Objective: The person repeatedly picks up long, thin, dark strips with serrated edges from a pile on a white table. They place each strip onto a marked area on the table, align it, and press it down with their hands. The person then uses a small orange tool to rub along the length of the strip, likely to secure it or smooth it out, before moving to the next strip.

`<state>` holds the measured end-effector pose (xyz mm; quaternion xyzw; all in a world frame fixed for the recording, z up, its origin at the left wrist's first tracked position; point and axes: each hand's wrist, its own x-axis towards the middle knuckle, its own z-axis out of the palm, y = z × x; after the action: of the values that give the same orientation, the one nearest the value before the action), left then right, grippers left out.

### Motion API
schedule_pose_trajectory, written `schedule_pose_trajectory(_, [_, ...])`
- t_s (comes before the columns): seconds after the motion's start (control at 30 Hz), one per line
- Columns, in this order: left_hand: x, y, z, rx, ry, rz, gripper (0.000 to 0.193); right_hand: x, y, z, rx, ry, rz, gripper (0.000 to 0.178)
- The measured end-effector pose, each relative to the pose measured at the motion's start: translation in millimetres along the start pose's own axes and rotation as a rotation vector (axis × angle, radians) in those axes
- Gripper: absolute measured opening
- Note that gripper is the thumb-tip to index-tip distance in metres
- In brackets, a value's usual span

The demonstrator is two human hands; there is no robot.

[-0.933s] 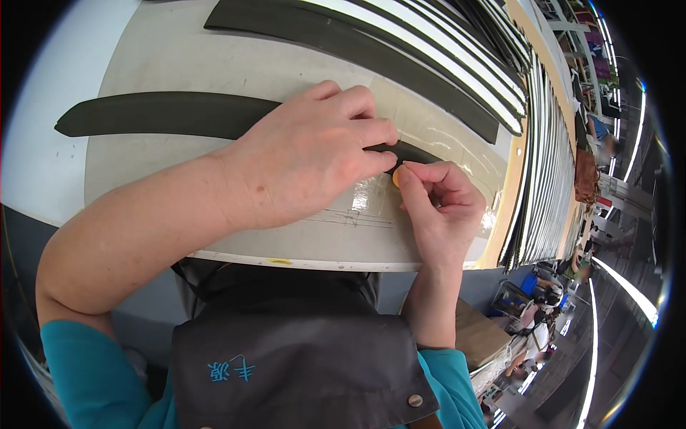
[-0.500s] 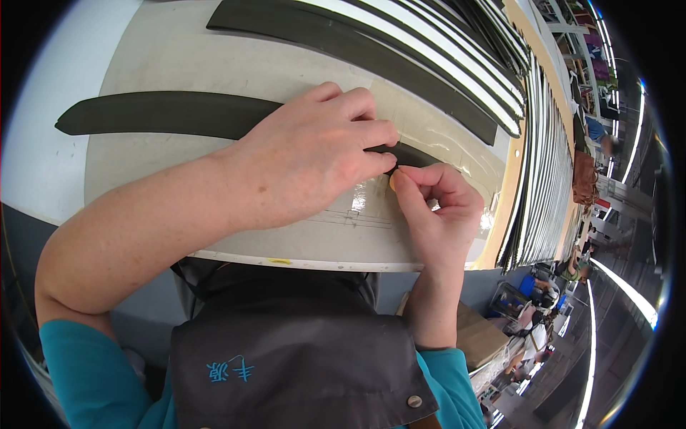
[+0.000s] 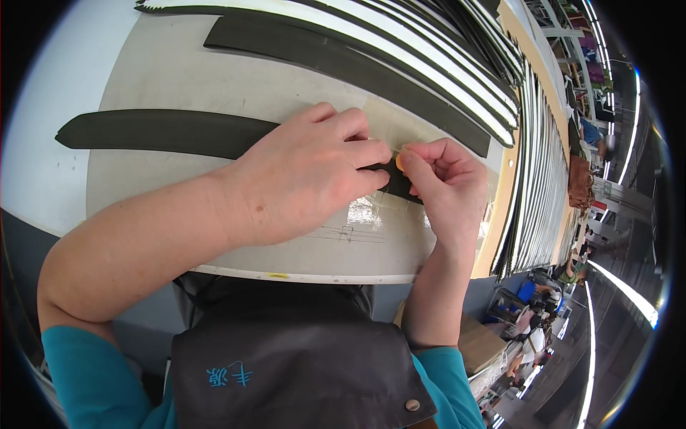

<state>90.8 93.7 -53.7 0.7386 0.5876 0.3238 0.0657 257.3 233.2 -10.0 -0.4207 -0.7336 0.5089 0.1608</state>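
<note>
A long, dark flat strip (image 3: 171,131) with a pointed left end lies across the table. My left hand (image 3: 307,161) rests palm down over its middle, fingers spread, the foremost ones on the strip. Just right of these fingertips, my right hand (image 3: 446,175) is closed in a pinch above the strip's right part. A small yellow-orange spot (image 3: 399,164) shows at the right thumb tip; I cannot tell whether it is a held piece or something on the thumb. What the pinch holds is hidden.
Beyond my hands lies another dark strip (image 3: 343,68), beside several white-and-black strips (image 3: 421,68). A dense row of strips (image 3: 532,171) stands along the table's right side. Clear sheeting (image 3: 364,214) covers part of the table (image 3: 179,75). The table's front edge (image 3: 321,277) is close to my apron (image 3: 300,357).
My right hand has lifted slightly and shifted right, away from the left fingertips. My left hand stays on the strip. The whole tabletop appears a little lower in view.
</note>
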Motion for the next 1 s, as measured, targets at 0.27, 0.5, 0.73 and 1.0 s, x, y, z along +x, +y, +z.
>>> schedule_pose_trajectory(0.27, [0, 1, -2, 0.002, -0.015, -0.014, 0.033, 2, 10, 5, -0.047, 0.014, -0.073, 0.003])
schedule_pose_trajectory(0.5, [2, 1, -2, -0.022, 0.006, -0.001, 0.034, -33, 26, -44, 0.073, 0.063, -0.032, 0.005])
schedule_pose_trajectory(0.73, [7, -2, -8, -0.071, -0.005, 0.008, 0.026, -79, 68, -79, -0.105, 0.049, -0.194, 0.014])
schedule_pose_trajectory(1.0, [12, 6, -16, -0.034, -0.049, -0.023, 0.026, -46, 49, -79, -0.334, 0.179, -0.313, 0.042])
